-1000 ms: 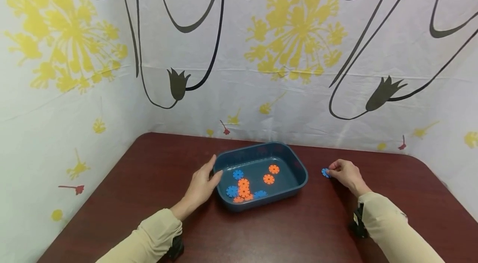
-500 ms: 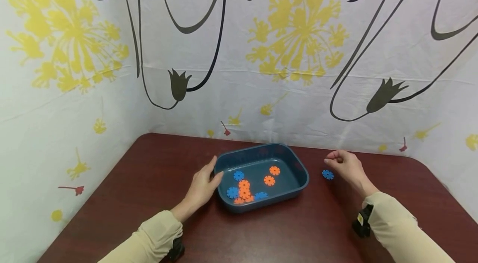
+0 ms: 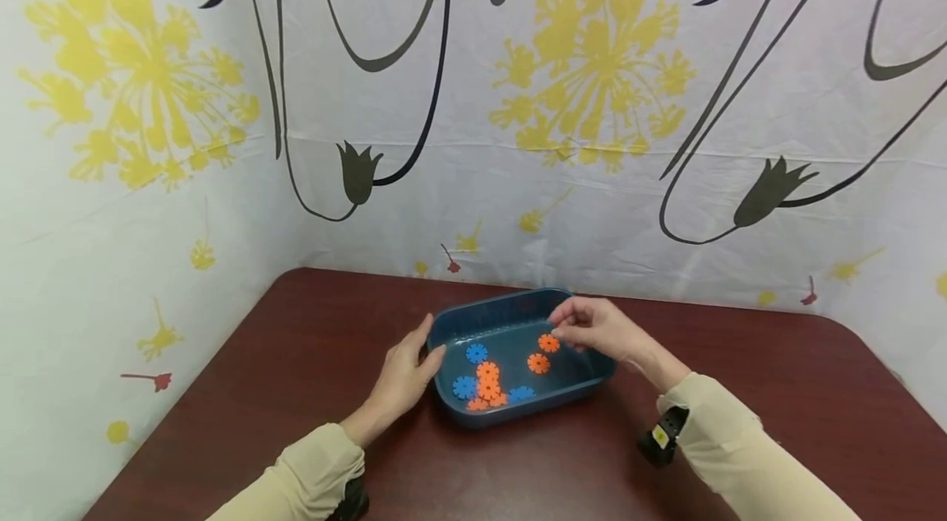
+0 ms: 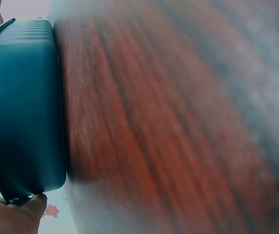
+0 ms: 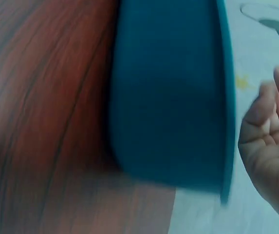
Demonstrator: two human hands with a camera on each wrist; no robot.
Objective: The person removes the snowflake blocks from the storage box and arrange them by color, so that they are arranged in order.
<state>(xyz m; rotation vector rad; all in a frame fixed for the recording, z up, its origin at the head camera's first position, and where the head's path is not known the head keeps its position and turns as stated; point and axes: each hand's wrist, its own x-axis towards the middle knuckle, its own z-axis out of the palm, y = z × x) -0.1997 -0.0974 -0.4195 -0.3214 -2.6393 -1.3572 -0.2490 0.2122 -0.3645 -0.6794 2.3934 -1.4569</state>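
My left hand (image 3: 399,373) holds the left end of a dark blue plastic tray (image 3: 518,406), thumb over the rim. In the left wrist view, fingers (image 4: 34,207) meet the tray's corner. Inside lie flat notched discs: a blue disc (image 3: 477,352), another blue disc (image 3: 464,388), several overlapping orange discs (image 3: 488,388) and two orange discs (image 3: 538,363) at the right. My right hand (image 3: 599,330) hovers over the tray's right end, fingertips close to the upper orange disc (image 3: 548,343). In the right wrist view its fingers are loosely bent with nothing between them.
The tray stands on a dark red-brown wooden table (image 3: 311,324). A white sheet (image 3: 473,200) printed with flowers hangs behind the table and at both sides. Each wrist wears a black strapped device, such as the right one (image 3: 662,435).
My right hand has let go of a blue disc on the table right of the tray and moved left over the tray. The right forearm now covers that spot. My left hand keeps its grip.
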